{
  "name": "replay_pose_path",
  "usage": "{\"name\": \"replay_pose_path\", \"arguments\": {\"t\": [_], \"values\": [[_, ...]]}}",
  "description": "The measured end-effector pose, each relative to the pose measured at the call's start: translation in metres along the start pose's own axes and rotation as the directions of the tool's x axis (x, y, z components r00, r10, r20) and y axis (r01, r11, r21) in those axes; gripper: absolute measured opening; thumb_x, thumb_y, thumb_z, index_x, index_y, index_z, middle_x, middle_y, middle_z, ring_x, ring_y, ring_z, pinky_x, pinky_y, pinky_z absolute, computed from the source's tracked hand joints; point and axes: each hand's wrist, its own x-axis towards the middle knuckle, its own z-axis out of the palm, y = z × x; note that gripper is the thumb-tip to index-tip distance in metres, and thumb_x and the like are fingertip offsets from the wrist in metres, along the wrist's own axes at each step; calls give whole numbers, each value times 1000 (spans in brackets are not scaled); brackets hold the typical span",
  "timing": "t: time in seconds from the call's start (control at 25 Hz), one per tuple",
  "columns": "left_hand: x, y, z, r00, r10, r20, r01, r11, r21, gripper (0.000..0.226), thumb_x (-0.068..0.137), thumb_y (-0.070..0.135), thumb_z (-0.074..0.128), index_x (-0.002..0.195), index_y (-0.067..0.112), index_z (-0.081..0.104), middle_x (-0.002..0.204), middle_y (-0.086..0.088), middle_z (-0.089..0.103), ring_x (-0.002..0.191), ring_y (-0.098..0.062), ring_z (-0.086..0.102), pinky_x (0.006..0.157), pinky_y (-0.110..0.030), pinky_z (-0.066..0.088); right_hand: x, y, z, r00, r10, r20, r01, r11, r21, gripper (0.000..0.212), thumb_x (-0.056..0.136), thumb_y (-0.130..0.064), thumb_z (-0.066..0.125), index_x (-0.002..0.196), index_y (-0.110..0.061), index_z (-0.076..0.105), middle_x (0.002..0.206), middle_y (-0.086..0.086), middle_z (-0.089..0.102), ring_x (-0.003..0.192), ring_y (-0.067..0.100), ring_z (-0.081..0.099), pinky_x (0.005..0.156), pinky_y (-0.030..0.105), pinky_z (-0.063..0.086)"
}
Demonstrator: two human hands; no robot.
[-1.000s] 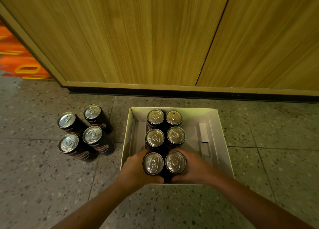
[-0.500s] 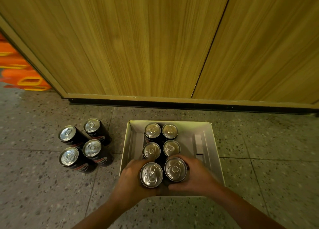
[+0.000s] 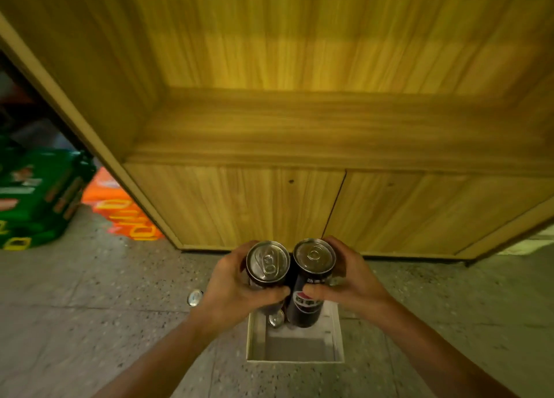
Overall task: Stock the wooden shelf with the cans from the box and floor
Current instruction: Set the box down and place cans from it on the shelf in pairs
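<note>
My left hand (image 3: 230, 289) grips one black can (image 3: 267, 264) and my right hand (image 3: 349, 280) grips a second black can (image 3: 311, 283). Both cans are upright, side by side, raised well above the white box (image 3: 257, 337) on the floor. One more can top (image 3: 276, 318) shows inside the box under my hands. Another can top (image 3: 195, 297) peeks out on the floor beside my left wrist. The wooden shelf (image 3: 299, 127) lies ahead and above, its board bare.
Below the shelf board are two closed wooden cabinet doors (image 3: 389, 211). Green crates (image 3: 39, 193) and orange packs (image 3: 126, 214) sit on the speckled floor at the left of the cabinet.
Both hands have lifted the two front cans out of the box and up toward the shelf. The view has tilted up, so the shelf opening now shows.
</note>
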Motion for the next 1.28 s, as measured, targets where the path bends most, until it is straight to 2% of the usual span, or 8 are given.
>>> {"name": "replay_pose_path", "arguments": {"t": [0.08, 0.24, 0.4, 0.52, 0.76, 0.88, 1.04, 1.28], "values": [[-7, 78, -25, 1000, 29, -8, -29, 1000, -2, 59, 49, 22, 86, 103, 19, 63, 96, 8, 72, 92, -5, 67, 75, -13, 50, -6, -83, -19, 999, -23, -35, 23, 1000, 6, 54, 47, -36, 79, 96, -29, 57, 97, -21, 69, 93, 3, 65, 75, 15, 51], [-20, 217, -73, 995, 69, -67, -73, 995, -61, 50, 56, 6, 84, 98, 21, 63, 92, 17, 72, 88, 0, 67, 69, -11, 50, -16, -229, -54, 990, -97, -100, 95, 995, -19, 52, 48, -42, 79, 94, -40, 55, 95, -16, 68, 96, 5, 63, 79, 18, 51], [-19, 324, -111, 981, 134, -141, -143, 988, -53, 50, 52, 11, 86, 93, 28, 63, 89, 17, 73, 86, 4, 66, 66, -13, 51, -18, -339, -79, 980, -161, -113, 162, 987, -1, 53, 62, -8, 80, 95, -37, 50, 99, -18, 60, 91, -6, 62, 73, 9, 48], [-9, 387, -134, 964, 212, -158, -216, 976, -10, 47, 54, 13, 85, 93, 29, 63, 88, 11, 73, 87, 5, 66, 68, -10, 51, -12, -398, -95, 966, -233, -111, 232, 973, -20, 52, 65, -10, 79, 97, -39, 50, 100, -20, 60, 91, -8, 62, 71, 8, 49], [39, 464, -167, 941, 282, -185, -281, 959, 30, 45, 56, 10, 83, 86, 33, 58, 72, 22, 70, 74, 14, 64, 58, -4, 48, 41, -470, -126, 918, -369, -147, 371, 929, -13, 42, 73, -15, 74, 96, -40, 50, 98, -23, 58, 90, -14, 60, 68, 4, 47], [75, 490, -188, 938, 287, -194, -288, 957, 24, 47, 58, 15, 81, 96, 29, 57, 84, 18, 64, 79, 6, 62, 61, -9, 48, 85, -495, -138, 907, -392, -151, 397, 918, -1, 43, 71, -22, 74, 101, -40, 49, 103, -19, 59, 103, 3, 58, 84, 19, 48], [131, 515, -215, 941, 277, -197, -279, 960, 18, 55, 63, 18, 79, 112, 19, 57, 96, 19, 60, 90, -5, 58, 64, -10, 43, 148, -518, -148, 880, -429, -204, 440, 898, 10, 44, 72, -26, 74, 109, -29, 51, 103, -16, 59, 97, -2, 56, 80, 16, 46], [205, 519, -238, 947, 260, -189, -266, 964, -4, 50, 67, 12, 77, 113, 14, 58, 113, 1, 64, 72, 8, 53, 50, -5, 43, 226, -521, -153, 881, -405, -243, 417, 909, -2, 44, 73, -25, 71, 109, -33, 48, 104, -20, 56, 97, -3, 54, 79, 15, 46]]}}
